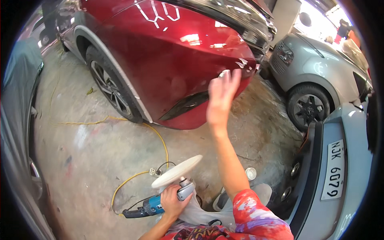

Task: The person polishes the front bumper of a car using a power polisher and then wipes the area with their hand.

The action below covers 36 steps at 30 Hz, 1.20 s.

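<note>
In my left hand (175, 200) rests a blue and black corded rotary polisher (154, 205), gripped near its metal gear head above my lap. Its round white pad (177, 171) faces up and away from me. My right hand (221, 96) is raised at arm's length in front of the corner of the red car's bumper (180, 72), fingers spread and slightly blurred. Whether its fingertips touch the glossy paint cannot be told. Nothing shows in that hand.
A yellow extension cord (163, 142) crosses the concrete floor to a white outlet (155, 172). An open round can (250, 173) stands right of my knees. A covered car (18, 120) is at left; a silver car (315, 66) and a grey-blue car (354, 120) are at right.
</note>
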Each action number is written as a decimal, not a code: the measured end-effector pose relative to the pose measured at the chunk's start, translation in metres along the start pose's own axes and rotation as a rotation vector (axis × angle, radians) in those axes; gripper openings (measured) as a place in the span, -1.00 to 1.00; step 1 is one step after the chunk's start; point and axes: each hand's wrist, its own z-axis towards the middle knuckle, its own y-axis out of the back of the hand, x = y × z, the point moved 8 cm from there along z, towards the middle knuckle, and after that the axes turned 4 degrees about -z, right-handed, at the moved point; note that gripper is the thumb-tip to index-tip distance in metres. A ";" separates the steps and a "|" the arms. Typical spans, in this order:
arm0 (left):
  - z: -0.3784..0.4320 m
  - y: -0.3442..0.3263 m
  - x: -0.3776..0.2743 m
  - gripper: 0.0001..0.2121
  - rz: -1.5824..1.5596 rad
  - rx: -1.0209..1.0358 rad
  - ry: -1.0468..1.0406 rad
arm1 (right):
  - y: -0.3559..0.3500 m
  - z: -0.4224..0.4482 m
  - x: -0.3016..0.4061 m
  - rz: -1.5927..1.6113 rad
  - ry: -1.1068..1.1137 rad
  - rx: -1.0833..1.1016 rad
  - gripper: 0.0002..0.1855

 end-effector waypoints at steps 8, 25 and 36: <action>-0.003 -0.005 0.003 -0.53 0.009 0.060 0.004 | -0.104 -0.035 0.040 -0.944 0.474 0.433 0.01; -0.007 -0.005 0.000 -0.54 -0.097 0.126 -0.082 | -0.218 -0.029 0.049 -1.692 1.074 0.538 -0.11; -0.004 0.008 0.012 -0.26 0.033 0.380 -0.093 | -0.164 -0.074 0.068 -1.317 0.819 0.821 -0.07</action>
